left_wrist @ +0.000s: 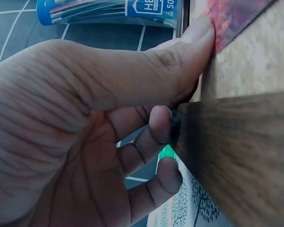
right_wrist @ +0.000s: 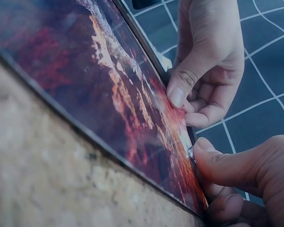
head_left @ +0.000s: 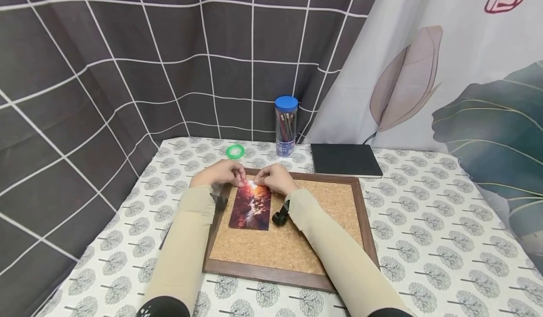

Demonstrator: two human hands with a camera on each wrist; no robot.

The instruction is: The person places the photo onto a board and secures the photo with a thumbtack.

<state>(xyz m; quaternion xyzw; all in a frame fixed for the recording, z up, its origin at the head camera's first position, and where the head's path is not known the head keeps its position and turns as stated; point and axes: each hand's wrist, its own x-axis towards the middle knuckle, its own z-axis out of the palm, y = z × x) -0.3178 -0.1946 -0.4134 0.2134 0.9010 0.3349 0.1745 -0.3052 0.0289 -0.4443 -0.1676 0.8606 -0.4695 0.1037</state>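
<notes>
A photo print (head_left: pixel 250 208) of a red, glowing forest stream lies on the left part of a wood-framed cork board (head_left: pixel 318 223). At its top left corner, my left hand (head_left: pixel 222 173) pinches the edge between thumb and forefinger. My right hand (head_left: pixel 277 179) is at the same top edge, a little to the right. Its thumb and forefinger pinch a small shiny pushpin (right_wrist: pixel 191 152) against the print in the right wrist view. In the left wrist view the left thumb (left_wrist: pixel 189 52) presses on the corner, with the other fingers loosely bent beside the frame (left_wrist: pixel 236 146).
Behind the board stands a clear tube of pencils (head_left: pixel 285 128) with a blue lid. A green tape ring (head_left: pixel 235 151) lies to its left and a black notebook (head_left: pixel 345 160) to its right. A tree-print cloth (head_left: pixel 424 241) covers the table; a dark checked curtain hangs behind.
</notes>
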